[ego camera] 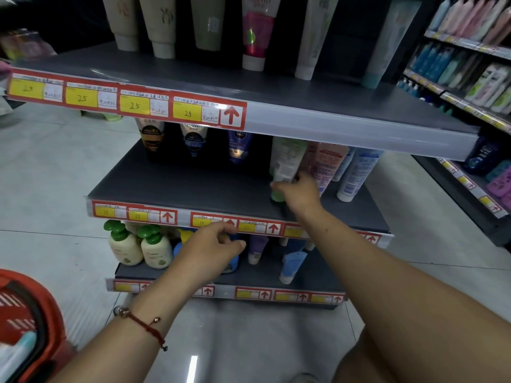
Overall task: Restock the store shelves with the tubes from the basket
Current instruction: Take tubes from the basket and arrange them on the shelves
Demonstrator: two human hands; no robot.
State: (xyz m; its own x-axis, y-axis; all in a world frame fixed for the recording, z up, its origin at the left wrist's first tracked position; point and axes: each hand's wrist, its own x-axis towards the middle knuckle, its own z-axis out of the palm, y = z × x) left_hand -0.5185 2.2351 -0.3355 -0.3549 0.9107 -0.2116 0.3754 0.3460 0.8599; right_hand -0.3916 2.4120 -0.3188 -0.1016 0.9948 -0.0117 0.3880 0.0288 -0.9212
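On the middle shelf (177,186), at three o'clock, the right hand (300,193) grips a green-capped tube (286,164); the left hand (213,248) hangs open, empty.

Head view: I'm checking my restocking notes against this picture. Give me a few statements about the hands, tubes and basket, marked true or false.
1. The right hand is at a white tube with a green cap on the middle shelf. True.
2. The left hand holds a tube. False: it is open and empty, in front of the middle shelf's price strip.
3. The red basket sits at the lower left. True.
4. The white tube stands cap up. False: its green cap points down.
5. Two green-pump bottles stand on the top shelf. False: they are on the lowest shelf, at its left end.
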